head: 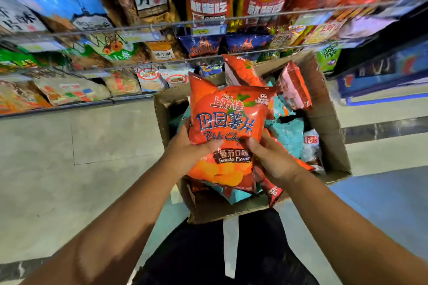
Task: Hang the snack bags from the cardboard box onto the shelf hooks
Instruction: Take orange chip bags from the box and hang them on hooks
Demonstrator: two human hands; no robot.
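I see my left hand (185,146) and right hand (266,157) both gripping a glossy red tomato-flavour crisp bag (228,127). It hangs above the open brown cardboard box (324,122).

Pictured at lower left and lower right of the frame, the left forearm (120,227) and right forearm (335,220) are shown bare to the frame's edges. The left hand (192,146) and right hand (272,159) are likewise bare. At bottom centre, plain black clothing (203,259) is worn; the garment's type cannot be made out.

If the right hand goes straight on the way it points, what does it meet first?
The chip bag it grips: the right hand points up-left straight into it. Depth beyond is unclear.
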